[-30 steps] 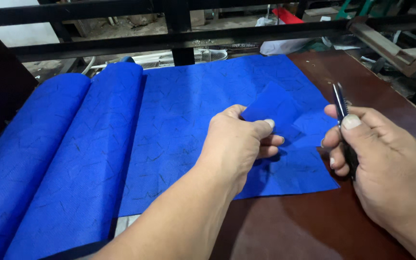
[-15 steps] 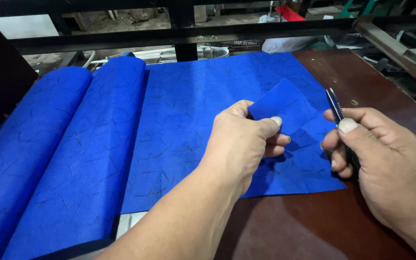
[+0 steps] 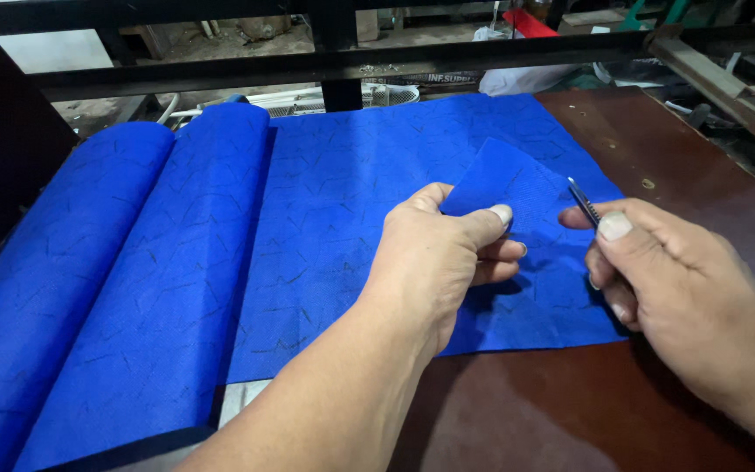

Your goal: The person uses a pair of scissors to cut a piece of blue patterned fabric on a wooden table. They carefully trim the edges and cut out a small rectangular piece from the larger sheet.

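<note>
A large sheet of blue patterned fabric point(image 3: 334, 201) lies spread over a dark brown table point(image 3: 683, 157), with rolled folds at the left point(image 3: 115, 280). My left hand point(image 3: 443, 262) pinches a small lifted piece of the blue fabric point(image 3: 504, 179) between thumb and fingers. Just to its right, my right hand point(image 3: 657, 271) is closed around a thin dark metal tool point(image 3: 584, 203), whose tip points up beside the lifted piece's right edge.
Black metal bars point(image 3: 351, 61) run across the far side of the table. Behind them lie a white wire grille point(image 3: 342, 98), wooden pieces and clutter point(image 3: 727, 79) at the far right. Bare brown tabletop shows along the right and near edges.
My right hand has moved left, bringing the tool's tip closer to the lifted fabric piece. My left hand keeps its pinch on the piece.
</note>
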